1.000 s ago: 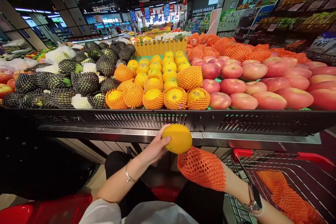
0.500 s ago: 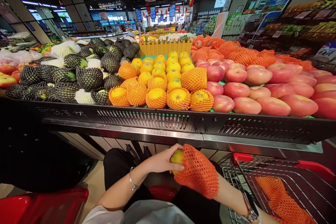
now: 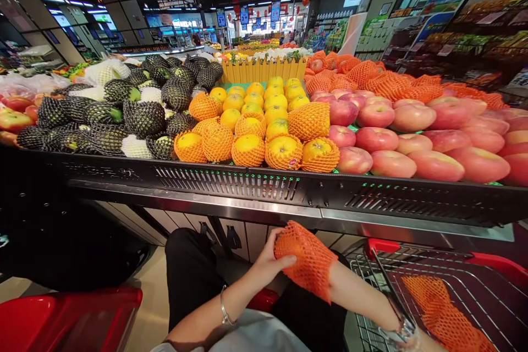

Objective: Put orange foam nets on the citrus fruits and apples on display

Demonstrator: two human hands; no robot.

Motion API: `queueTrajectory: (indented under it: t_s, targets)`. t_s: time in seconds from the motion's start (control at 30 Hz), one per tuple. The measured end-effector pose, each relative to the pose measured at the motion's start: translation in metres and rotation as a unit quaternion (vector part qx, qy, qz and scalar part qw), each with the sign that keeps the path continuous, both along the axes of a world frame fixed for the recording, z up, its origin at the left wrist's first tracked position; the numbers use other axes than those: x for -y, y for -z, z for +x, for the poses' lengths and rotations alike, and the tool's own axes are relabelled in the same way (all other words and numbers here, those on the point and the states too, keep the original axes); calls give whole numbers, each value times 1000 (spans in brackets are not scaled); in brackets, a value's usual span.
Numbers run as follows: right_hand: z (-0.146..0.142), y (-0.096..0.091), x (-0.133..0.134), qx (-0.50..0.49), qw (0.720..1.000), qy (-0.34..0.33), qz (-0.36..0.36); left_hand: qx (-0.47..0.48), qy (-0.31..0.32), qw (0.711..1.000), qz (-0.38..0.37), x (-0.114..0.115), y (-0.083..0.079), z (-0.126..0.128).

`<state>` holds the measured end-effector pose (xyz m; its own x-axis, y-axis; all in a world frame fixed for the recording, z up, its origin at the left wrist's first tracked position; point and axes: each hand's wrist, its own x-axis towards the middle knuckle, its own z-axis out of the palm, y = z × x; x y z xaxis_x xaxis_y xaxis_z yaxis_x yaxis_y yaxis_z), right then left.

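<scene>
My left hand (image 3: 275, 258) is closed around a rounded fruit that now lies under an orange foam net sleeve (image 3: 307, 258). Its thumb presses on the near side of the netting, and the fingers curl round the far side. My right hand (image 3: 317, 272) is inside the same sleeve, which reaches back to the wrist. The mesh covers its fingers, so their grip does not show clearly. Both hands meet above my lap, in front of the fruit stand.
Oranges (image 3: 251, 104), some in nets, fill the middle of the black-edged stand (image 3: 231, 181). Dark-netted fruits (image 3: 142, 118) lie left, pinkish-red fruits (image 3: 406, 165) right. A wire cart (image 3: 367, 286) with loose orange nets (image 3: 445, 308) stands at right, a red plastic item (image 3: 70, 319) at lower left.
The net has come over the yellow-green fruit, which showed bare between my left fingers before. My left hand has shifted slightly right, and its thumb now lies on the net.
</scene>
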<state>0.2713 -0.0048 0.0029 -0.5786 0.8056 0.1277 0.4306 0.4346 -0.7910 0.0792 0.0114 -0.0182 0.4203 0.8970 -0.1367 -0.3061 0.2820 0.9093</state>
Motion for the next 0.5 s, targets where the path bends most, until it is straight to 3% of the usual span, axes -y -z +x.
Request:
queueTrajectory:
  t_s: [0.1,0.2,0.33,0.43,0.5]
  targets:
    - [10,-10,3,88,994,37,58,55,-31,997,-53,-5,9,-6]
    - [13,-8,2,114,984,72,114,87,-39,993,-70,-8,11,-10]
    - [9,10,-8,85,991,89,54,65,-41,997,12,-6,7,-9]
    - [7,20,-14,52,996,61,45,43,-42,994,93,-2,5,-5]
    - [7,21,-13,47,997,34,53,34,-43,993,103,-1,6,-2]
